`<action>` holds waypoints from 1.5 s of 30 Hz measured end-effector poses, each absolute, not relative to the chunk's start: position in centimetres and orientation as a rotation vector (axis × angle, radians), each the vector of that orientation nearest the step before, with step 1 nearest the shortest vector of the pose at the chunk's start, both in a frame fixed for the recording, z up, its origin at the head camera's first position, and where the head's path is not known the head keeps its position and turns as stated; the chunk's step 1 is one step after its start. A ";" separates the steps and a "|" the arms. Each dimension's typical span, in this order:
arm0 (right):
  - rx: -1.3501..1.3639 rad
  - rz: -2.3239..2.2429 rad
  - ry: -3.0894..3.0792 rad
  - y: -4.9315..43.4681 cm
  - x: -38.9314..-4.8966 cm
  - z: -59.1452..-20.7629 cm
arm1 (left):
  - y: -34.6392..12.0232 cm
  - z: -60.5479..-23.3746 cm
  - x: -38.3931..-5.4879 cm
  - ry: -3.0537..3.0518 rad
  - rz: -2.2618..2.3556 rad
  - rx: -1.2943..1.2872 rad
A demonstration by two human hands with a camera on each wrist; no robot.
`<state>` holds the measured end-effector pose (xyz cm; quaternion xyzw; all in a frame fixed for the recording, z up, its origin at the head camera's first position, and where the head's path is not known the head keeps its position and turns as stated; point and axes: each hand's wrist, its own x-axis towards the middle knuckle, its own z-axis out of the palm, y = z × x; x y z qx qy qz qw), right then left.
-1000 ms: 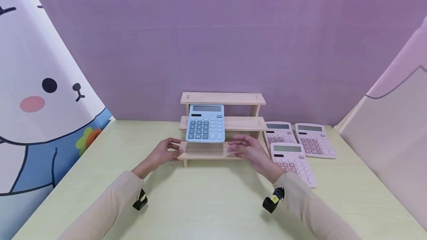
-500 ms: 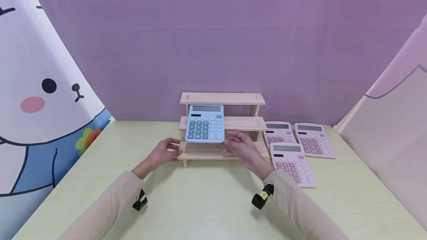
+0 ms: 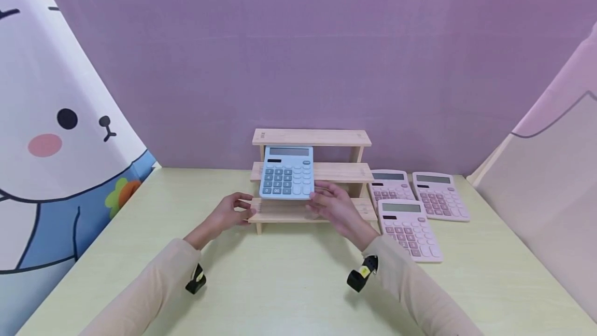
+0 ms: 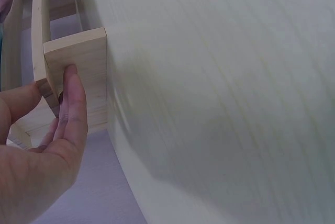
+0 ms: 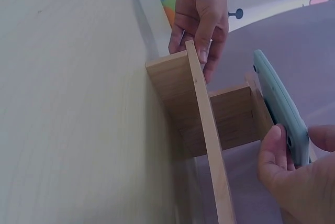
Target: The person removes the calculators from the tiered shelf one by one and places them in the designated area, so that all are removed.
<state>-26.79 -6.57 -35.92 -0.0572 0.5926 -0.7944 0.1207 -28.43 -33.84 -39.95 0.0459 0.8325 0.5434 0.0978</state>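
A light blue calculator (image 3: 287, 172) leans face up on the middle board of a three-tier wooden shelf (image 3: 342, 172). My right hand (image 3: 339, 211) pinches its lower right corner, thumb on one face and fingers on the other. The right wrist view shows the calculator (image 5: 281, 106) edge-on, its lower end between the fingers of that hand (image 5: 303, 177). At the shelf's left end my left hand (image 3: 228, 213) grips the bottom board. In the left wrist view, that hand's (image 4: 52, 156) thumb lies on one side of the board's end, with fingers under the other.
Three pink calculators lie right of the shelf: one at the back (image 3: 391, 176), one farther right (image 3: 440, 198) and one in front (image 3: 410, 229), close to my right forearm. A purple cloth (image 3: 298, 56) rises behind the pale table (image 3: 284, 284).
My right hand has moved left to the calculator's lower right corner and taken hold of it. The left hand, shelf and pink calculators have stayed in place.
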 end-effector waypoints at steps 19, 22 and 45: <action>-0.109 -2.385 1.660 -7.0 -26.7 -35.5 | -33.8 -39.7 -28.3 2.461 1.590 0.101; -0.109 -2.389 1.662 -6.9 -26.7 -35.5 | -33.7 -39.6 -28.2 2.466 1.592 0.104; -0.085 -2.381 1.679 -6.7 -26.2 -35.6 | -33.7 -39.5 -28.0 2.472 1.571 0.105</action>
